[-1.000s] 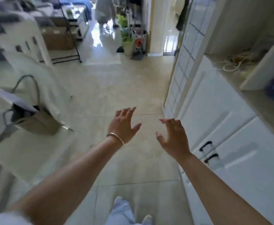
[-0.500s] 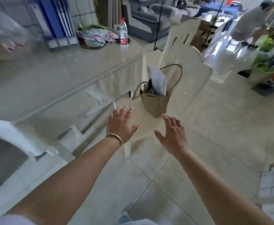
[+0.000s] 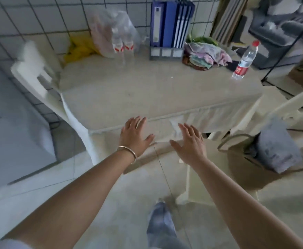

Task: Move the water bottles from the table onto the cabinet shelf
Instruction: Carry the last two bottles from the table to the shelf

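Note:
A clear water bottle (image 3: 246, 60) with a red cap and red label stands at the far right corner of the cloth-covered table (image 3: 147, 90). Two more bottles (image 3: 123, 44) with red labels stand at the back of the table, partly inside a clear plastic wrap. My left hand (image 3: 134, 135), with a bangle on the wrist, and my right hand (image 3: 190, 142) are both empty with fingers spread, held side by side at the table's near edge. The cabinet shelf is out of view.
Blue binders (image 3: 170, 24) in a rack and a pile of cloths (image 3: 206, 53) sit at the table's back. A white chair (image 3: 39, 78) stands at the left end. On the right, another chair (image 3: 291, 108) carries a tan bag (image 3: 260, 155).
My view has swung left from the white cabinet and floor to the table, which now lies straight ahead. Both hands stay open and empty in front of me.

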